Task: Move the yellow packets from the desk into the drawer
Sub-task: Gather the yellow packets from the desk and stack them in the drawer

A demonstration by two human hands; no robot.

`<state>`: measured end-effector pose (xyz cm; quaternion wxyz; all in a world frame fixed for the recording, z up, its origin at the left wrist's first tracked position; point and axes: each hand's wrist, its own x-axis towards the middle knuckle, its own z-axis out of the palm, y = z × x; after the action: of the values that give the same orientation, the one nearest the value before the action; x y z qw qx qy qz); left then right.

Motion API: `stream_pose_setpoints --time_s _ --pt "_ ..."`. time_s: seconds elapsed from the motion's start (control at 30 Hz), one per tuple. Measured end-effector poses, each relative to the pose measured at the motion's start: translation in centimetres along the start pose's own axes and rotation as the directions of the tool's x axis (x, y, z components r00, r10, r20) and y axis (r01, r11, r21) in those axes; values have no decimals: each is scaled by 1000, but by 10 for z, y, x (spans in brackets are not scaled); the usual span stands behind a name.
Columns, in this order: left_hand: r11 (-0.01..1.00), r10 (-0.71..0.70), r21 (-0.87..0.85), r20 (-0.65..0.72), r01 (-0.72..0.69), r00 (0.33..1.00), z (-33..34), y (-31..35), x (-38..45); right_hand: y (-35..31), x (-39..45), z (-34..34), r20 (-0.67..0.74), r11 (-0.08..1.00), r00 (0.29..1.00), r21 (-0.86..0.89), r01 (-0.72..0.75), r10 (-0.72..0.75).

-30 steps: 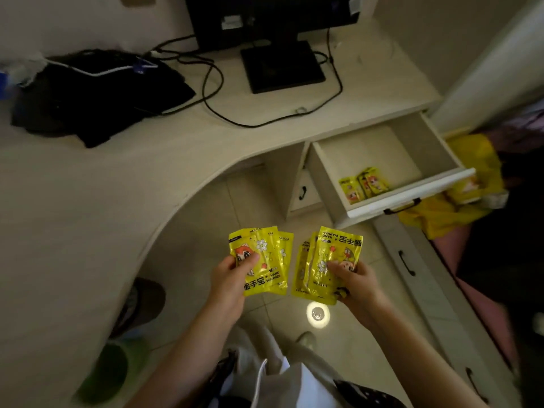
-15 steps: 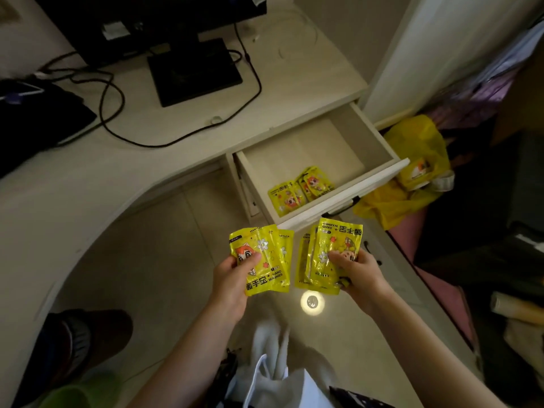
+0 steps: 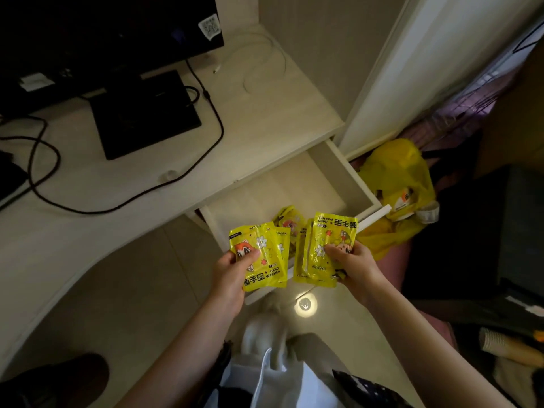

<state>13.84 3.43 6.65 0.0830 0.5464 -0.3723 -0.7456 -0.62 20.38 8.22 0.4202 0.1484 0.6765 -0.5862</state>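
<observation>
At the frame's centre, the left hand (image 3: 232, 270) pinches a fan of yellow packets (image 3: 260, 256) under its thumb; the right hand (image 3: 353, 260) pinches a second stack (image 3: 323, 248) likewise. Both hang over the near edge of the open drawer (image 3: 350, 175), where more packets (image 3: 290, 219) already lie (partly hidden). The glossy sleeves may slide apart in such a light pinch, and one dropped short would land on the floor (image 3: 132, 290).
</observation>
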Motion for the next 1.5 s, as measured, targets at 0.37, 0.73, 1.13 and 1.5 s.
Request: stream_pose_setpoints --time_s 0.37,0.73,1.13,1.5 --pt "997 -52 -70 -160 41 986 80 16 37 -76 77 -27 65 979 997 -200 -34 48" --pt "976 -130 -210 -320 63 939 140 -12 60 -117 149 -49 197 886 974 -463 -4 107" --pt "958 13 268 -393 100 920 167 -35 133 -91 231 -18 169 718 962 -695 -37 213" --pt "915 26 379 -396 137 918 171 -68 160 -51 268 -23 96 654 943 -743 -145 318"
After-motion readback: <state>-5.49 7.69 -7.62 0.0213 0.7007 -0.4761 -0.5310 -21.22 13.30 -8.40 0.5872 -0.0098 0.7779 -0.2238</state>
